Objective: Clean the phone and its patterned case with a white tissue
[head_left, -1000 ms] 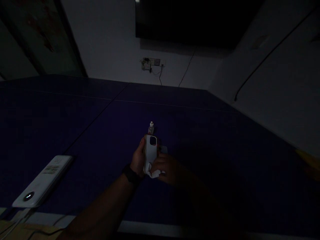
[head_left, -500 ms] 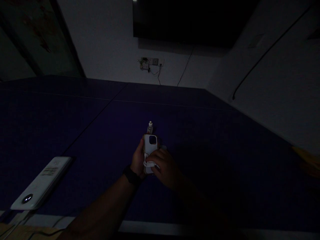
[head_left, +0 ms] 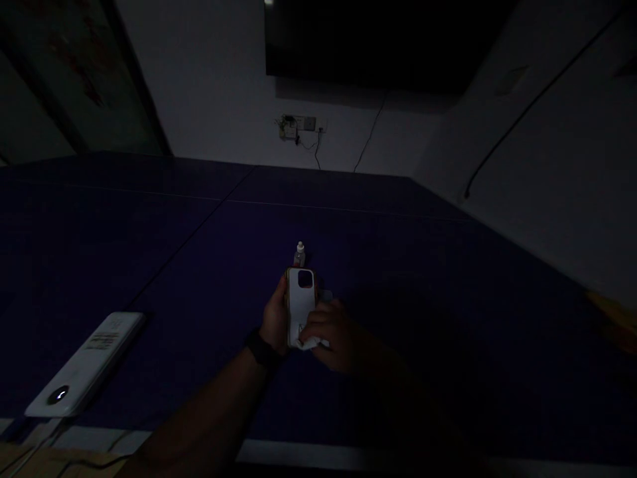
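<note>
The left hand (head_left: 274, 321) grips a phone case (head_left: 299, 304) while the right hand (head_left: 332, 333) pinches a tissue (head_left: 309, 343) against its lower end, wiping seemingly unfinished.

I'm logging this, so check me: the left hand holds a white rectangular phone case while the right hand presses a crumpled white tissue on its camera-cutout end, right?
Wrong end: the head view shows the crumpled white tissue at the end of the white rectangular phone case opposite the camera cutout. The left hand holds the case, the right hand the tissue.
</note>
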Tool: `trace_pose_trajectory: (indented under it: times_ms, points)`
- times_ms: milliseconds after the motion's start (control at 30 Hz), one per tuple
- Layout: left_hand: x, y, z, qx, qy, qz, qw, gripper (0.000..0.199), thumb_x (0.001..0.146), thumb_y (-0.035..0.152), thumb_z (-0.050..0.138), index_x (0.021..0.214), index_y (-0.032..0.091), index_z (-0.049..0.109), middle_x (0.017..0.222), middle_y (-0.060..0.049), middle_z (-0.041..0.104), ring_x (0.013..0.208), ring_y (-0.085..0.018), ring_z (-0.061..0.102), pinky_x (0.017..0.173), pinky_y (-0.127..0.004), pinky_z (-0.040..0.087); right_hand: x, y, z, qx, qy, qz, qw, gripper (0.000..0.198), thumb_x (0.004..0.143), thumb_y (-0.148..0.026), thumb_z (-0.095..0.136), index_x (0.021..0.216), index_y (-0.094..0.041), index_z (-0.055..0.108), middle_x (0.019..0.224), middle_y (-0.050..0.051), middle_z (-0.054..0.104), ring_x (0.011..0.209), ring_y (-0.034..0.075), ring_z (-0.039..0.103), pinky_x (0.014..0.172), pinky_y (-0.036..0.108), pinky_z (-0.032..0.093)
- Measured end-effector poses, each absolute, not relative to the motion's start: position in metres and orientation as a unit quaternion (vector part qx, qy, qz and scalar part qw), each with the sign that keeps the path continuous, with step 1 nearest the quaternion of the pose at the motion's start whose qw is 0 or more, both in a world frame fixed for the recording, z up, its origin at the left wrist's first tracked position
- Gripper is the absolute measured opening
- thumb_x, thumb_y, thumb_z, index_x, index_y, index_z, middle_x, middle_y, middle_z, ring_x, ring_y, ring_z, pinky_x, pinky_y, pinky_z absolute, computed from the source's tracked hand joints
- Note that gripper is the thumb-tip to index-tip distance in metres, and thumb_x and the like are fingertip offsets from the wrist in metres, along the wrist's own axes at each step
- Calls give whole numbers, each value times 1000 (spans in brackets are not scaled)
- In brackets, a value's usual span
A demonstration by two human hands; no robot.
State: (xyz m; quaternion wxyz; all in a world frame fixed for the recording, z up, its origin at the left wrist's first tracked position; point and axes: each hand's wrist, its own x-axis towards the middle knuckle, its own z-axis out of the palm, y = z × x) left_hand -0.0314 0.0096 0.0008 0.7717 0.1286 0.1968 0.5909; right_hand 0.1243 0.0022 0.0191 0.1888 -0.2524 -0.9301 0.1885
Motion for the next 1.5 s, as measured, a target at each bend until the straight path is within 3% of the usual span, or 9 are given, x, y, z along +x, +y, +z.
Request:
trace_pose_trajectory:
  times_ms: [133,267,400,533,767,1033,1267,1500]
  points:
    - [-33,10,1,140,224,560,785,46,95,54,50,103,14,70,84,-9,72,72,-20,66,70,-30,51,130,4,20,-249,-943,147,167,19,76,-9,68,89,-22,71,87,1,70,91,22,57,80,37,28]
    - [-34,12,-1,158,232,564,776,45,96,53,50,103,13,70,87,-9,71,73,-19,66,72,-29,51,134,7,25,-280,-933,75,215,24,78,-9,66,97,-22,68,94,3,68,91,22,56,81,38,30]
    - [-36,13,-7,171,244,518,802,53,93,59,50,117,14,65,88,-10,71,71,-22,67,67,-34,54,134,15,21,-372,-896,0,242,26,81,-9,66,103,-22,67,100,6,67,91,25,54,82,39,34]
    - [-34,10,-6,153,245,523,802,51,96,52,50,136,21,54,98,-8,71,72,-22,69,65,-35,55,126,23,1,-360,-884,66,290,39,79,1,57,112,-19,63,110,9,66,102,25,57,87,39,42]
    - [-33,5,1,156,214,495,828,55,94,56,52,138,22,52,103,-11,71,72,-23,70,61,-35,53,122,28,-14,-361,-856,56,366,43,85,-2,49,121,-21,63,111,11,62,105,28,56,93,48,48]
    - [-34,10,1,135,213,545,800,42,96,49,52,112,13,67,90,-9,71,74,-19,68,68,-30,52,134,28,-7,-228,-915,115,312,40,81,-5,64,118,-22,65,103,8,65,96,25,58,84,43,52]
    - [-36,6,3,135,203,509,825,53,93,53,55,138,25,53,109,-8,69,78,-22,68,69,-37,53,133,30,-5,-313,-871,131,355,45,84,-2,55,124,-21,61,114,10,61,108,24,59,92,43,51]
    - [-35,9,0,131,206,549,800,47,95,48,55,130,18,60,99,-9,71,83,-20,68,77,-32,53,139,27,2,-243,-896,178,326,35,79,-6,61,109,-24,67,105,6,67,99,23,63,86,39,52]
